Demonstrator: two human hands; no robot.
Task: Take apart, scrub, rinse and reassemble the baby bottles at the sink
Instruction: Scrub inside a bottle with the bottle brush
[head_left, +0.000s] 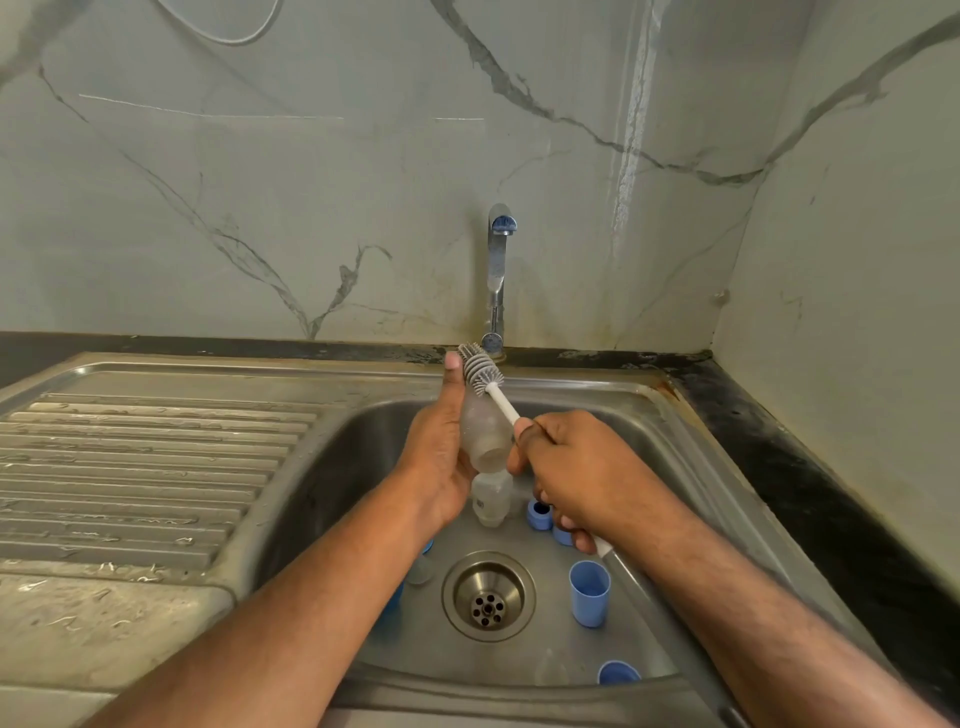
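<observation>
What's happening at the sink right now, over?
Left hand holds a bare bottle. Right hand grips the brush, bristles outside the bottle. Second bottle and blue caps lie in the sink. Tap off, nothing blocking.

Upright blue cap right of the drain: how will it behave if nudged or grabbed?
The blue cap looks like thin hollow plastic, so probably light. It stands taller than wide on the sloping sink floor, so a nudge would likely tip it and let it roll toward the drain. Probably slippery if wet.
</observation>
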